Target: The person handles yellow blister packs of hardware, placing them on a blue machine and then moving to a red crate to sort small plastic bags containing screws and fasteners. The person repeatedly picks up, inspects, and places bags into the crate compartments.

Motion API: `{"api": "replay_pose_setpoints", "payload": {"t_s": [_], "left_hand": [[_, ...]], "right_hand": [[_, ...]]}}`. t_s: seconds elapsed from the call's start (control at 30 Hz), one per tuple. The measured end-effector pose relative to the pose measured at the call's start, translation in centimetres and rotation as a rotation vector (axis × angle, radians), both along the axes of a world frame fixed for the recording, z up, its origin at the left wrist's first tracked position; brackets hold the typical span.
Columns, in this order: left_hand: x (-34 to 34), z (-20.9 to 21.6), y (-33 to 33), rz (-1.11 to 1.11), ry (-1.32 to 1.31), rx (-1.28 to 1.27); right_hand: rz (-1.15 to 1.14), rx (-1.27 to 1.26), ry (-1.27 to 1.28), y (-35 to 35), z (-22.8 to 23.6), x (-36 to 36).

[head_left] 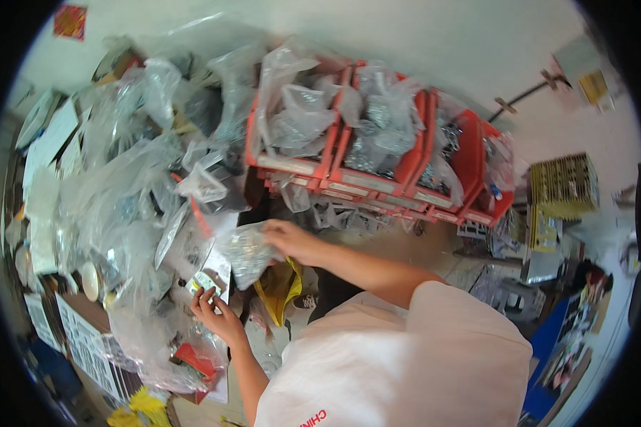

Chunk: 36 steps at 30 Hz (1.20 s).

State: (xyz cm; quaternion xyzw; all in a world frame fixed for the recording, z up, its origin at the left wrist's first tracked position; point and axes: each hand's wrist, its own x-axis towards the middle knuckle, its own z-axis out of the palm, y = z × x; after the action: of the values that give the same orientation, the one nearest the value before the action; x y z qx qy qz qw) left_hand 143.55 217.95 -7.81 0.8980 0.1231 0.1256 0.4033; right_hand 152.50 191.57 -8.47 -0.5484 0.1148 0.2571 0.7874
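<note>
At the far left, a heap of clear plastic bags of small metal parts (132, 192) spills over the tabletop, with flat white printed sheets (46, 142) along its edge. The left hand (217, 313) sits low in the heap, its fingers curled and pinching a small clear packet with a pale printed label (205, 281). Just to the right, the right hand (292, 238) reaches forward, fingers closed around a crumpled clear bag of silvery hardware (248, 250), held just above the pile. A yellow bag (281, 288) hangs below it. Beyond stands a row of red plastic storage bins (377, 153) stuffed with more bags. Handling this well likely means gripping the bag near its neck so nothing spills, and keeping the labelled packet flat enough to read.
</note>
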Motion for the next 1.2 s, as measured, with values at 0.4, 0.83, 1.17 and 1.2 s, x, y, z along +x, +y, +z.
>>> {"api": "replay_pose_setpoints", "payload": {"t_s": [0.4,0.83,1.17,1.2], "left_hand": [[-0.8,-0.9,-6.0,-0.365,0.126,-0.149],[-2.0,-1.5,-2.5,-0.175,0.077,-0.059],[-3.0,-3.9,2.6,0.273,0.189,0.132],[-2.4,-4.4,2.7,0.317,0.17,0.216]], "right_hand": [[-1.007,-1.15,-0.299,-39.9,10.7,-15.0],[-0.771,-1.657,-0.37,-63.5,-0.6,-10.6],[-0.888,-1.802,-0.543,-44.1,5.9,-1.8],[-0.813,-1.742,-0.596,-39.3,6.5,-0.7]]}}
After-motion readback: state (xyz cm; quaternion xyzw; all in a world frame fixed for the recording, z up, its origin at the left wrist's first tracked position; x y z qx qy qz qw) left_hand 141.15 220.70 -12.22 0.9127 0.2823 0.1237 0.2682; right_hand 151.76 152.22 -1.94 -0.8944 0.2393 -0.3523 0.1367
